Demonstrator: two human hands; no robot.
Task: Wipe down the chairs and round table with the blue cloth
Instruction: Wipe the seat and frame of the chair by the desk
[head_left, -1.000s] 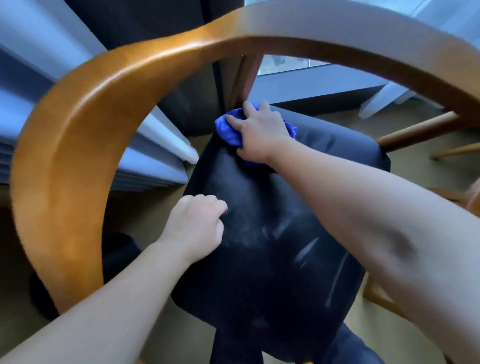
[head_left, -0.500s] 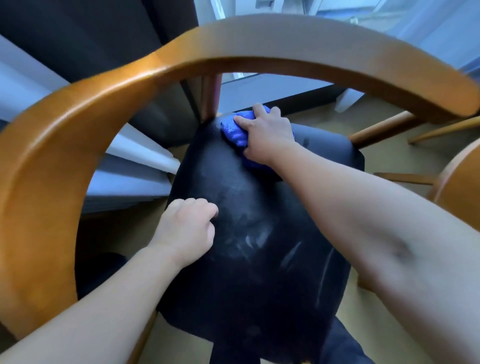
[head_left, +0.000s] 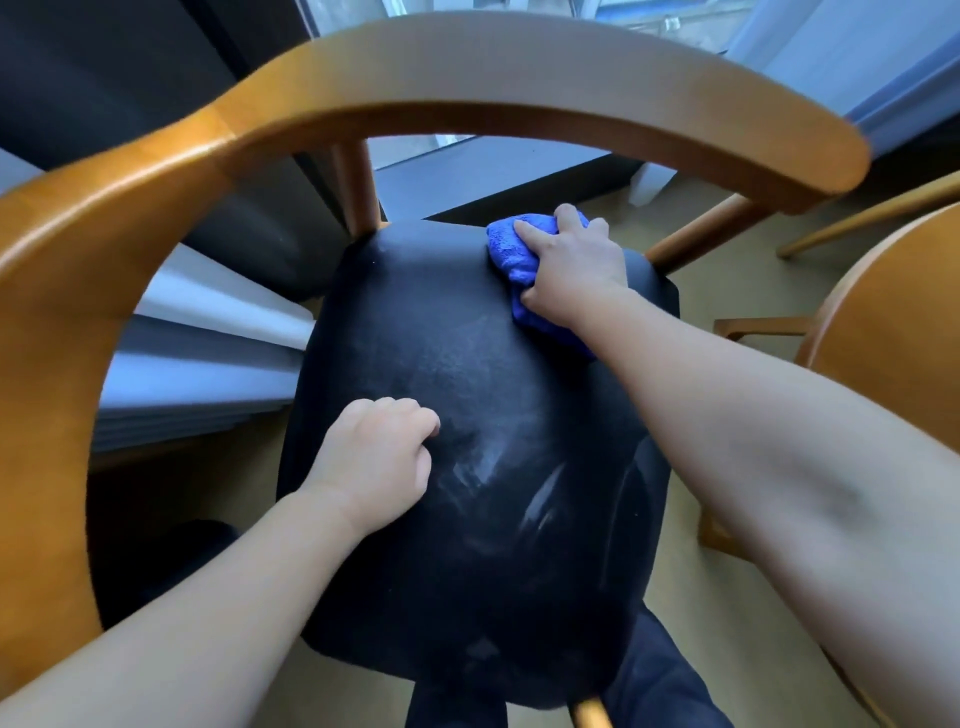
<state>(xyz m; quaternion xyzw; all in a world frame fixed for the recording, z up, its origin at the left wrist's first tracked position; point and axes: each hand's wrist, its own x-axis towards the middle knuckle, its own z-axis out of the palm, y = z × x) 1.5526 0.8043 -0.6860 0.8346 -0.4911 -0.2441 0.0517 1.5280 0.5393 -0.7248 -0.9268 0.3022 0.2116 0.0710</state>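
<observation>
Sliding along the far edge of the black seat (head_left: 467, 364), the blue cloth (head_left: 511, 254) has gone from the 11 o'clock corner, next to the wooden post (head_left: 358, 182), over to the 1 o'clock corner. The right hand (head_left: 571, 270) pushes it there, and its fingers (head_left: 535, 231) are curled round the bunched cloth, holding it tight against the seat. The left hand (head_left: 374, 462) has stayed where it was, at about 8 o'clock on the seat. Its fingers (head_left: 400, 410) are curled into a loose fist with nothing inside, and the fist rests on the seat, maybe to keep the chair from moving. I think this means the far strip of the seat has now been wiped from side to side. Shiny streaks near the middle, toward 5 o'clock, look like wet marks from wiping, so this seat may be nearly done. The cloth is bright blue and fluffy, scrunched into a soft lump. Most of it hides under the hand, and some pokes out on the left side and under the wrist. The seat is black, smooth and a bit puffy. A curved wooden rail (head_left: 467, 78) bends round it from 7 o'clock over the top to 2 o'clock. Another chair (head_left: 893, 322) waits at 3 o'clock, with no hand on it.
</observation>
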